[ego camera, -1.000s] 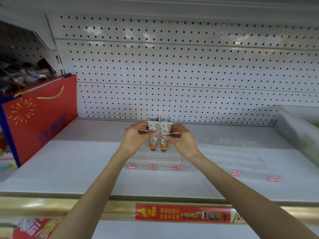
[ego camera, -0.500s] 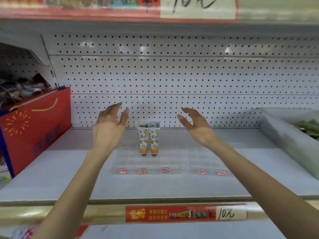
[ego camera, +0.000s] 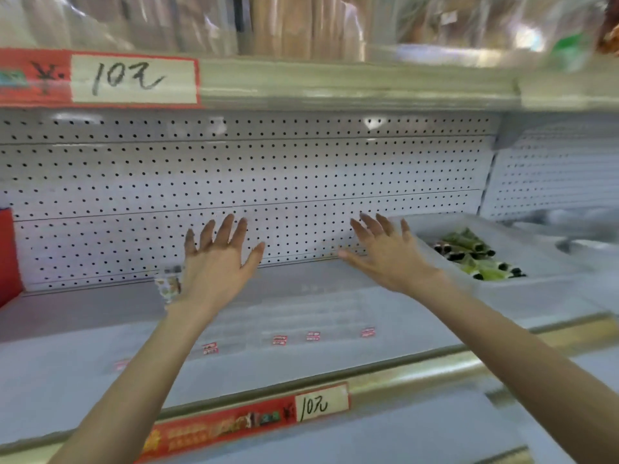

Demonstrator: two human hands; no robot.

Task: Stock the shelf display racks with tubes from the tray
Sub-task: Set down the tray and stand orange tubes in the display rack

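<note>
Both of my hands are raised over the shelf with fingers spread and nothing in them. My left hand [ego camera: 217, 262] hovers just right of the orange-and-white tubes [ego camera: 168, 287], which stand upright in the clear display rack [ego camera: 301, 316] and are partly hidden behind my wrist. My right hand [ego camera: 385, 252] is farther right, just left of the white tray [ego camera: 435, 226] at the shelf's right end. Several green tubes [ego camera: 475, 256] lie in that tray. The picture is blurred by head motion.
The white pegboard back wall [ego camera: 268, 182] closes the shelf behind. A red gift bag [ego camera: 8, 256] stands at the far left edge. Above is another shelf with a red "10" price strip [ego camera: 100, 78]; a similar strip [ego camera: 251, 420] runs along the front rail.
My hands let go of the standing tubes, opened and lifted away. The view has swung right and up, so the tray of green tubes is now plainly visible.
</note>
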